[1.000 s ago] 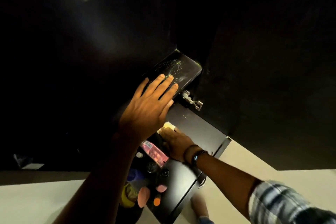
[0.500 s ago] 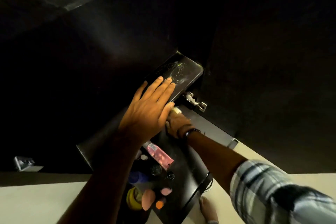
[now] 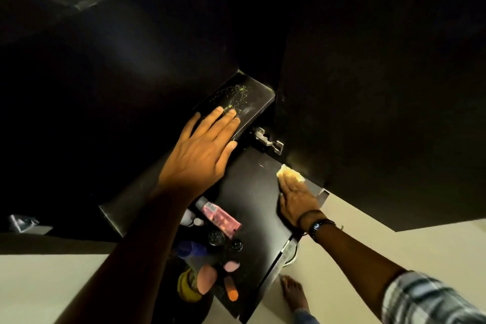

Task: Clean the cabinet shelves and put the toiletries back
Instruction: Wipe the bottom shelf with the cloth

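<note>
You are looking down into a black cabinet (image 3: 131,73) in a dim room, its door (image 3: 381,87) swung open on the right and a pale floor (image 3: 381,242) below it. A metal hinge (image 3: 266,137) shows where the door meets the carcass.

The upper shelf (image 3: 252,102) is dusted with greenish-yellow specks. The lower shelf (image 3: 249,197) is a broad dark board. The toiletries cluster along its near left side, under your left forearm: a pink tube (image 3: 220,216) lying flat, a blue bottle (image 3: 191,248), two dark caps (image 3: 216,237), pink makeup sponges (image 3: 206,279) and an orange one (image 3: 231,292).

Your left hand (image 3: 202,150) lies flat, fingers straight and together, fingertips on the front of the upper shelf; it grasps nothing.

Your right hand (image 3: 297,201) is also flat and released, palm down, pressing a yellow cloth (image 3: 290,175) against the lower shelf at its far right edge, just beside the door. A dark wristband (image 3: 320,226) and a plaid sleeve (image 3: 420,300) follow behind it.
</note>
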`<action>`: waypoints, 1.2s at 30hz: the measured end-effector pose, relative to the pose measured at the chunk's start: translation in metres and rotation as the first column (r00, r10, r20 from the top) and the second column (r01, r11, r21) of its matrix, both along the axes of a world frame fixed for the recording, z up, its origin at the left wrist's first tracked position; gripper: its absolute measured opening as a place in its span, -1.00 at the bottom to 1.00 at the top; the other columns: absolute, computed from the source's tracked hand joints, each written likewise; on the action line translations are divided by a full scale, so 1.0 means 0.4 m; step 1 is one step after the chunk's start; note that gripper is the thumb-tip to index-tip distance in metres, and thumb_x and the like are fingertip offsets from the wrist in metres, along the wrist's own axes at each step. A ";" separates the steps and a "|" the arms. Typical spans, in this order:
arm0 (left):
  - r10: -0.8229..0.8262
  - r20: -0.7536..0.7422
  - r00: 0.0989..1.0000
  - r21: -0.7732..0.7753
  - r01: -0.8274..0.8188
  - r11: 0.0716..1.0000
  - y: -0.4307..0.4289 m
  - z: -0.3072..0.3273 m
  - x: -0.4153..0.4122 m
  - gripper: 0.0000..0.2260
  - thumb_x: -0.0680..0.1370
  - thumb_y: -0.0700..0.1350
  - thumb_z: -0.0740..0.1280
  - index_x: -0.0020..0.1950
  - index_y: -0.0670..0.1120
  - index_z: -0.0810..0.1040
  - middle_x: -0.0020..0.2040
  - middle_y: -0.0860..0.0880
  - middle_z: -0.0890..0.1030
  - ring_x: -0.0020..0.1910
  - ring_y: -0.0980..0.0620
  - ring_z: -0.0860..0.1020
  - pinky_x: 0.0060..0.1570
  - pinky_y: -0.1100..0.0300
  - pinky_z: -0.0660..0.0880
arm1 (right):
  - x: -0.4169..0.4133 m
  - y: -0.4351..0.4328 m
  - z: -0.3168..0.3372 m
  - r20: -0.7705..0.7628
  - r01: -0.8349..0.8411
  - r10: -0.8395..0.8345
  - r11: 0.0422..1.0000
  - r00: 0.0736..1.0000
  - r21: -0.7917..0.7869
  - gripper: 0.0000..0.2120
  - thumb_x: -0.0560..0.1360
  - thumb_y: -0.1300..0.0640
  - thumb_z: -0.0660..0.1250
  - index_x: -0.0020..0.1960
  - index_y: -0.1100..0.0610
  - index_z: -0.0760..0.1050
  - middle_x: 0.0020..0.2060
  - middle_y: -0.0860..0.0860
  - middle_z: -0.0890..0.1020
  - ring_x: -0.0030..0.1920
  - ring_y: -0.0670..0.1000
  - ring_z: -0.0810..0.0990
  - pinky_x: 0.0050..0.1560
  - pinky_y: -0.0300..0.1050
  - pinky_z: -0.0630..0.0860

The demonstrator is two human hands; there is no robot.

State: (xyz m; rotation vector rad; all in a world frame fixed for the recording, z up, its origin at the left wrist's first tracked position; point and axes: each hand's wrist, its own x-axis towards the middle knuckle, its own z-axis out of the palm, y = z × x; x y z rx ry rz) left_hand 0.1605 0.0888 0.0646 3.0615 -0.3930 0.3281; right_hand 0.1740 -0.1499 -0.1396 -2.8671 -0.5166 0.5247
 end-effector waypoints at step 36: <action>0.004 -0.027 1.000 -0.026 -0.005 1.000 0.007 -0.002 -0.003 -0.58 0.64 0.04 0.05 0.49 -0.01 0.22 0.51 0.04 0.22 0.52 0.07 0.07 0.48 -0.04 0.02 | -0.190 -0.049 -0.001 0.001 -0.197 0.197 0.979 0.980 -0.053 -0.45 0.47 0.02 0.03 0.44 0.08 0.33 0.39 0.02 0.43 0.37 0.05 0.45 0.33 0.09 0.41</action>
